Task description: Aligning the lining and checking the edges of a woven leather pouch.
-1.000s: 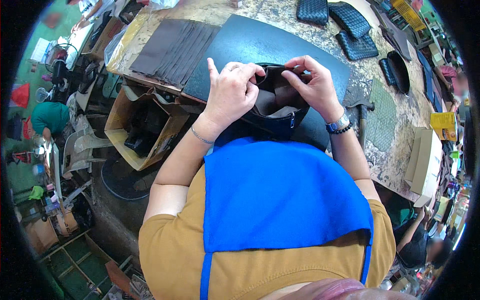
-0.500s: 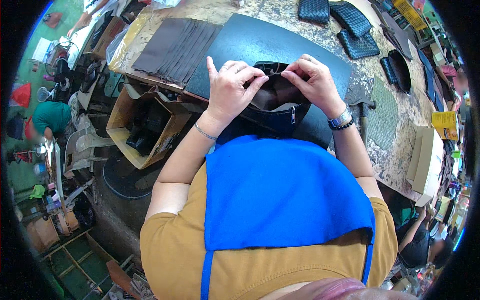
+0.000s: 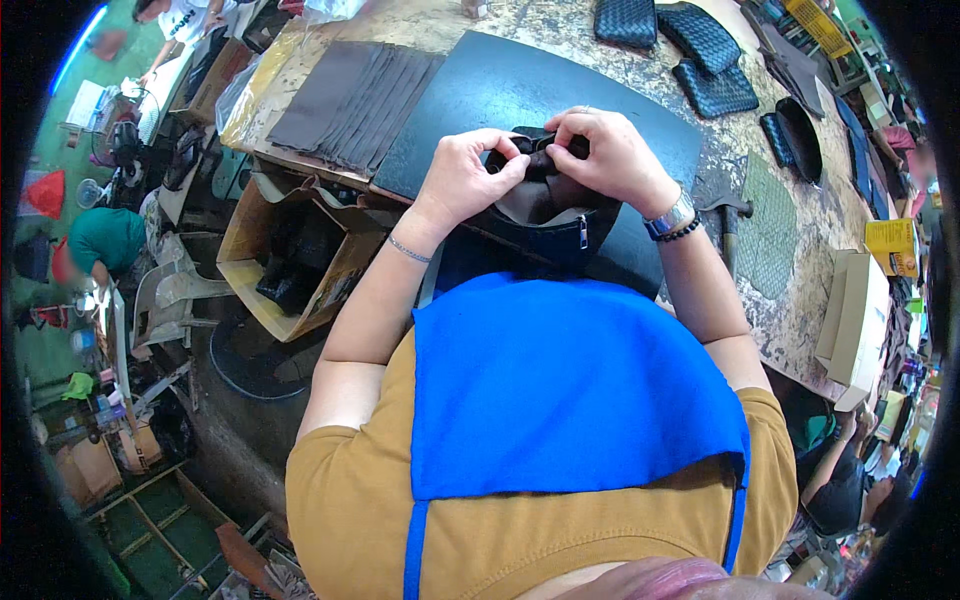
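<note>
A dark leather bag (image 3: pixel 545 238) stands with its mouth toward me at the near edge of a black board (image 3: pixel 500 90). Its brown lining shows, and a small zip pull hangs on the near side. At the far rim, my left hand (image 3: pixel 472 172) pinches the bag's edge between thumb and fingers. Close beside it, my right hand (image 3: pixel 608 155) grips the same rim, thumb inside and fingers curled over. The fingers partly hide the edge between them.
Left of the board lies a stack of brown leather pieces (image 3: pixel 350 105). Black woven pouches (image 3: pixel 705 45) rest at the far right, a hammer (image 3: pixel 730 225) and textured green sheet (image 3: pixel 768 230) nearer. A cardboard box (image 3: pixel 240 272) holding black pieces sits at the table's left edge.
My left hand has shifted slightly right, its raised little finger now curled in. The right hand has moved a little left and turned over more, and both stay on the bag's rim.
</note>
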Available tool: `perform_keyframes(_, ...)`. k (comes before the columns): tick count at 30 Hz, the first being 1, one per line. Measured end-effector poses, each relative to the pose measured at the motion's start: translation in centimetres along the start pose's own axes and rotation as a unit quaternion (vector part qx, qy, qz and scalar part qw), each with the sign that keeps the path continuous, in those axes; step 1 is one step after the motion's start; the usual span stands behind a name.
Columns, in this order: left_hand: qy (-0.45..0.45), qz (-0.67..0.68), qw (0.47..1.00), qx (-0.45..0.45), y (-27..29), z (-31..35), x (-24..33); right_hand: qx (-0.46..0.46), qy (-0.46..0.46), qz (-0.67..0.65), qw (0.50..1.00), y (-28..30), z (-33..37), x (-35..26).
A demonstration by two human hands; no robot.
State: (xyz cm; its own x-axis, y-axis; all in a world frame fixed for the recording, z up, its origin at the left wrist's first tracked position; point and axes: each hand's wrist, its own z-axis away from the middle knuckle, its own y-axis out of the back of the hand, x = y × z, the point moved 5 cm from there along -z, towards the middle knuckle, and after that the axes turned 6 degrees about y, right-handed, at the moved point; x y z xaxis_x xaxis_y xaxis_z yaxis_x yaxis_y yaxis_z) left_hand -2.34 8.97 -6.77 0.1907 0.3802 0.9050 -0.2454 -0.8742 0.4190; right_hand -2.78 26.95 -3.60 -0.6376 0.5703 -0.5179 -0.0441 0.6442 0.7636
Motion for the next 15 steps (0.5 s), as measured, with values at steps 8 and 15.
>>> perform_keyframes(8, -0.123, -0.114, 0.986, 0.009, 0.2, 0.5, 1.3, -0.047, -0.036, -0.08, 0.995, 0.0, 0.3, 0.6)
perform_keyframes(15, -0.237, -0.267, 0.934, 0.027, -0.3, 1.9, 4.0, -0.049, 0.06, 0.139, 0.987, 0.0, 1.4, -1.9)
